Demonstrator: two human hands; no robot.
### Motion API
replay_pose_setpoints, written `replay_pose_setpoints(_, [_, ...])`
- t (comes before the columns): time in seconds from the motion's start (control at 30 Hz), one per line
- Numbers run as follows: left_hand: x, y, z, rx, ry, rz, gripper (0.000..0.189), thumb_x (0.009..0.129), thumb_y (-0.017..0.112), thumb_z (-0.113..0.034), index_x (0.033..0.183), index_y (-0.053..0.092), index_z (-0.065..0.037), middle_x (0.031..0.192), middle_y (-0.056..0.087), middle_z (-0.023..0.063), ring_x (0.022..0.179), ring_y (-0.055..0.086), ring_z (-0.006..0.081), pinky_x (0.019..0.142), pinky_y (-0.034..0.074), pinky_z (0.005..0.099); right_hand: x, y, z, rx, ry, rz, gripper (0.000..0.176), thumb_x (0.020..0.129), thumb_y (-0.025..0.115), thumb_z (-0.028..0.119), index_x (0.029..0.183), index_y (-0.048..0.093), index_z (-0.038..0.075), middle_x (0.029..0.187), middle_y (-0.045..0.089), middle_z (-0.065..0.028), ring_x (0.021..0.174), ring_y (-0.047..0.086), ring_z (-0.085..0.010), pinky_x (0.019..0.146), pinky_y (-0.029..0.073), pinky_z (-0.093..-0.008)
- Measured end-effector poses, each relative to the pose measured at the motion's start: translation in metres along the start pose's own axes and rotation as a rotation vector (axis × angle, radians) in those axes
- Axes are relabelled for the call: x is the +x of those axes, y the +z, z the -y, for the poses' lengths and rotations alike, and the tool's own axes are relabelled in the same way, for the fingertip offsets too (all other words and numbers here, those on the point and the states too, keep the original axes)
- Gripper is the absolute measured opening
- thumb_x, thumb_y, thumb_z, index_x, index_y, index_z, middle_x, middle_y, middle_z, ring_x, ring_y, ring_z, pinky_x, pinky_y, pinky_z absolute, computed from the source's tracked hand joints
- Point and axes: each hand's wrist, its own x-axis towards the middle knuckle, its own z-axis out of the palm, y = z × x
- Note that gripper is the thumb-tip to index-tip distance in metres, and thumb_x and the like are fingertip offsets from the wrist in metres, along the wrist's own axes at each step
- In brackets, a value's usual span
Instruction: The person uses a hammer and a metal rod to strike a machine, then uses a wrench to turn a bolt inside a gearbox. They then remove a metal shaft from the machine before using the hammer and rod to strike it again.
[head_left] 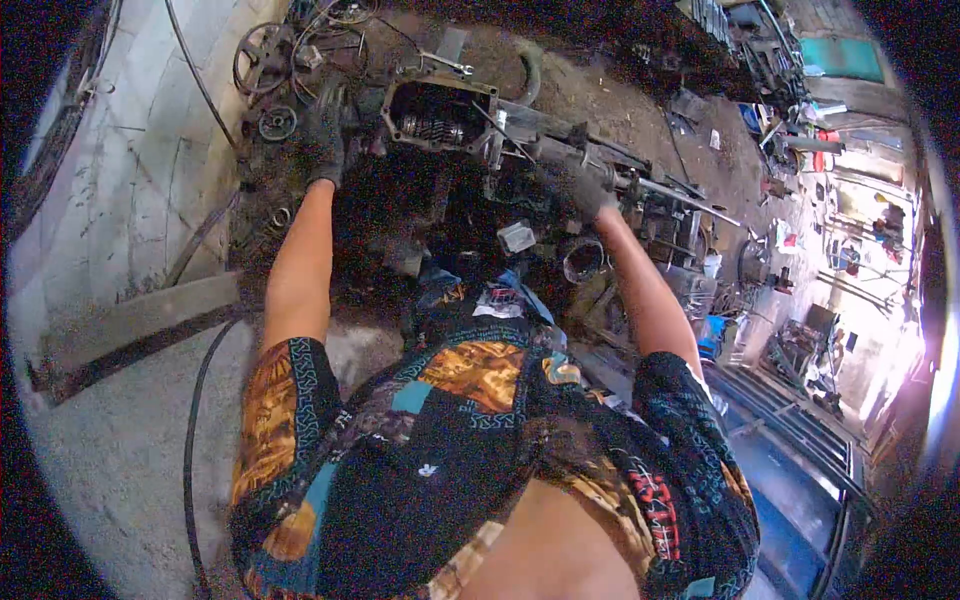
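Observation:
An open gearbox housing (391,118) sits in front of me, with a row of gears (436,130) showing inside its rectangular flange. My left hand (325,138), in a dark work glove, is just left of the housing; its fingers point away from me and blend into the dark parts behind. My right hand (582,187), also gloved, is over the shafts to the right of the housing. Its fingers close around the near end of a thin dark rod (503,133), which slants up to the housing's right edge.
A wrench (447,64) lies behind the housing. Handwheels (264,58) and cables are at the back left, against a pale wall (130,170). A long metal shaft (690,198) extends right. A clear plastic cup (517,237) is near my body. Metal frames (790,440) stand at right.

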Motion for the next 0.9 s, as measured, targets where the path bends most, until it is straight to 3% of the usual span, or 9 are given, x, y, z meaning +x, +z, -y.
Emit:
replay_pose_setpoints(0.13, [0.004, -0.018, -0.003, -0.044, -0.047, -0.021, 0.04, 0.1, 0.041, -0.022, 0.134, 0.051, -0.004, 0.136, 0.051, 0.0229, 0.127, 0.046, 0.0392, 0.106, 0.037, 0.0455, -0.033, 0.015, -0.019, -0.033, 0.385, 0.241, 0.04, 0.092, 0.061, 0.024, 0.125, 0.059, 0.002, 0.12, 0.066, -0.0143, 0.108, 0.063, -0.0292, 0.091, 0.048, -0.0403])
replay_pose_setpoints(0.2, [0.006, -0.027, -0.004, -0.071, -0.062, -0.02, 0.04, 0.1, 0.041, -0.023, 0.134, 0.052, -0.004, 0.136, 0.051, 0.0231, 0.127, 0.046, 0.0391, 0.106, 0.037, 0.0455, -0.06, 0.016, -0.017, 0.696, 0.208, -0.05, 0.033, 0.094, 0.059, 0.022, 0.118, 0.062, -0.001, 0.105, 0.07, -0.0102, 0.098, 0.063, -0.0197, 0.085, 0.049, -0.0362])
replay_pose_setpoints(0.33, [0.012, -0.036, -0.006, -0.156, -0.067, 0.02, 0.04, 0.1, 0.04, -0.024, 0.133, 0.052, -0.004, 0.136, 0.051, 0.0236, 0.127, 0.046, 0.0388, 0.106, 0.037, 0.0454, -0.097, 0.072, -0.094, 0.225, -0.042, -0.001, 0.028, 0.094, 0.06, 0.024, 0.107, 0.067, 0.0, 0.09, 0.068, -0.007, 0.085, 0.057, -0.0125, 0.08, 0.047, -0.0322])
replay_pose_setpoints(0.37, [0.014, -0.035, -0.005, -0.189, -0.067, 0.038, 0.04, 0.1, 0.04, -0.024, 0.133, 0.053, -0.004, 0.136, 0.051, 0.0237, 0.127, 0.047, 0.0387, 0.106, 0.037, 0.0454, -0.117, 0.067, -0.082, 0.539, 0.501, 0.046, 0.028, 0.094, 0.06, 0.023, 0.108, 0.067, 0.0, 0.094, 0.07, -0.0111, 0.088, 0.06, -0.0162, 0.082, 0.047, -0.0343])
replay_pose_setpoints(0.5, [0.008, 0.059, 0.098, 1.214, 0.51, -0.006, 0.048, 0.095, 0.049, -0.034, 0.129, 0.055, -0.001, 0.134, 0.051, 0.0265, 0.125, 0.048, 0.0419, 0.1, 0.041, 0.05, -0.229, 0.083, -0.095, 0.16, 0.164, -0.362, 0.024, 0.087, 0.06, 0.016, 0.103, 0.067, 0.0, 0.095, 0.069, -0.016, 0.09, 0.063, -0.0227, 0.082, 0.048, -0.0351])
replay_pose_setpoints(0.6, [0.035, -0.046, 0.018, -0.341, -0.199, 0.366, 0.06, 0.09, 0.054, -0.04, 0.133, 0.05, 0.0, 0.135, 0.05, 0.0288, 0.125, 0.046, 0.0471, 0.098, 0.04, 0.0557, -0.308, 0.161, -0.176, 0.306, 0.661, -0.61, 0.023, 0.085, 0.06, 0.015, 0.102, 0.066, 0.001, 0.088, 0.069, -0.0156, 0.084, 0.064, -0.0247, 0.077, 0.049, -0.0367])
replay_pose_setpoints(0.7, [0.006, -0.056, -0.019, 0.775, 0.087, 0.34, 0.062, 0.09, 0.054, -0.044, 0.133, 0.05, 0.0, 0.13, 0.052, 0.0306, 0.124, 0.045, 0.0498, 0.099, 0.037, 0.0583, -0.359, 0.165, -0.228, 0.239, 0.925, -0.515, 0.019, 0.086, 0.06, 0.017, 0.096, 0.066, 0.002, 0.079, 0.068, -0.0137, 0.075, 0.063, -0.0254, 0.071, 0.048, -0.0384])
replay_pose_setpoints(0.8, [-0.032, -0.047, -0.055, 0.229, -0.262, -0.192, 0.057, 0.092, 0.051, -0.044, 0.128, 0.054, -0.001, 0.126, 0.056, 0.0286, 0.123, 0.046, 0.0478, 0.103, 0.033, 0.0573, -0.384, 0.183, -0.299, 0.408, 0.996, -0.658, 0.018, 0.085, 0.061, 0.019, 0.09, 0.066, 0.002, 0.071, 0.064, -0.0134, 0.066, 0.061, -0.0251, 0.065, 0.047, -0.039])
replay_pose_setpoints(0.9, [-0.075, -0.032, -0.074, 0.543, 0.033, -0.026, 0.059, 0.091, 0.053, -0.046, 0.123, 0.056, 0.003, 0.125, 0.055, 0.0289, 0.123, 0.045, 0.0463, 0.109, 0.028, 0.0545, -0.378, 0.193, -0.359, 0.448, 1.108, -0.545, 0.018, 0.083, 0.06, 0.018, 0.088, 0.066, 0.001, 0.074, 0.063, -0.0172, 0.068, 0.061, -0.029, 0.065, 0.047, -0.0388])
